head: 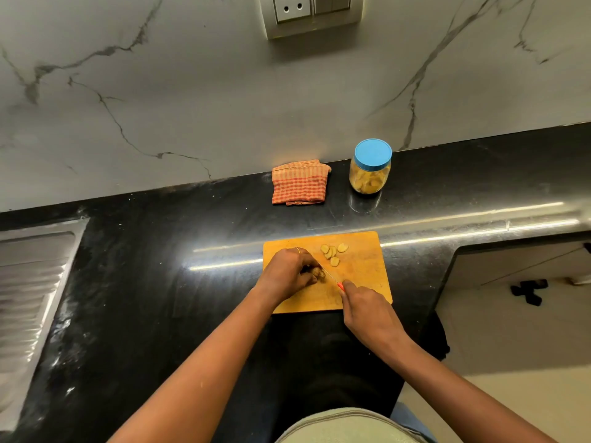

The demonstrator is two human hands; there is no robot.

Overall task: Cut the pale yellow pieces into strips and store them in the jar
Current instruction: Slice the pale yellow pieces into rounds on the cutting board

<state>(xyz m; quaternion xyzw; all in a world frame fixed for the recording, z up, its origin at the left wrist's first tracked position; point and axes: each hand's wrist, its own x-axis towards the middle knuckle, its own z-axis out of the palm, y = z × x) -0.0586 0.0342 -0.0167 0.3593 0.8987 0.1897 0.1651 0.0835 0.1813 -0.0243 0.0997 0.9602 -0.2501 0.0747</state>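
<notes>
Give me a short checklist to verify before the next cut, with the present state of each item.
1. The left hand holds the piece down on the cutting board: ok.
2. The right hand grips the knife by its handle: ok.
3. The left fingers are clear of the blade: cannot tell, they sit very close to it.
4. The cut slices lie aside from the blade: ok.
5. The jar is open for strips: not ok, its blue lid is on.
</notes>
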